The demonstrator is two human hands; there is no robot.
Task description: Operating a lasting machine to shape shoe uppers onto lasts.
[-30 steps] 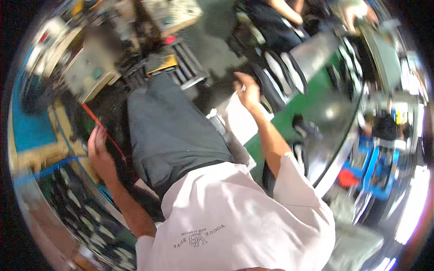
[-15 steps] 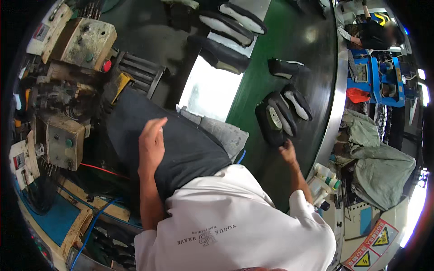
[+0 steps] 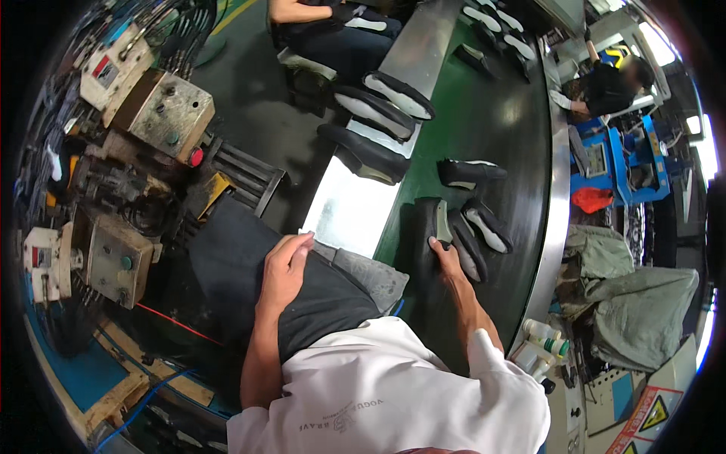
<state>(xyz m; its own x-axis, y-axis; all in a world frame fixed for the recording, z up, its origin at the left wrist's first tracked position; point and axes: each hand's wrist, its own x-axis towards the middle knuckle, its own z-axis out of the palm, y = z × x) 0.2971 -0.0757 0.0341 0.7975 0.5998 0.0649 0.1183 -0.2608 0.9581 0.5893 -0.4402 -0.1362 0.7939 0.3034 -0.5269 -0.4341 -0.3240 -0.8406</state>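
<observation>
My right hand [image 3: 448, 261] grips the near end of a black shoe [image 3: 428, 225] on the dark green conveyor belt, thumb on top and the other fingers hidden. Right beside that shoe lies another black shoe [image 3: 467, 246], and a third one with a white sole [image 3: 488, 225] rests just past it. Above my dark-trousered lap is my left hand [image 3: 284, 274], its fingers curled together near the thumb. Whether anything small sits between them I cannot make out. A grey cloth piece [image 3: 370, 276] lies over my thigh.
Several shoes [image 3: 374, 113] line the metal ledge [image 3: 352, 204] ahead. Further shoes [image 3: 495, 26] lie up the belt [image 3: 522, 113]. To the left stands a grimy machine [image 3: 162, 113]. One person [image 3: 333, 30] sits at the far end; another [image 3: 609, 87] works across the belt. Bottles [image 3: 544, 340] stand at right.
My right hand has moved from the shoe's near tip onto its side and turned it more upright, closer to me. My left hand has shifted right over my lap. The view has tilted.
</observation>
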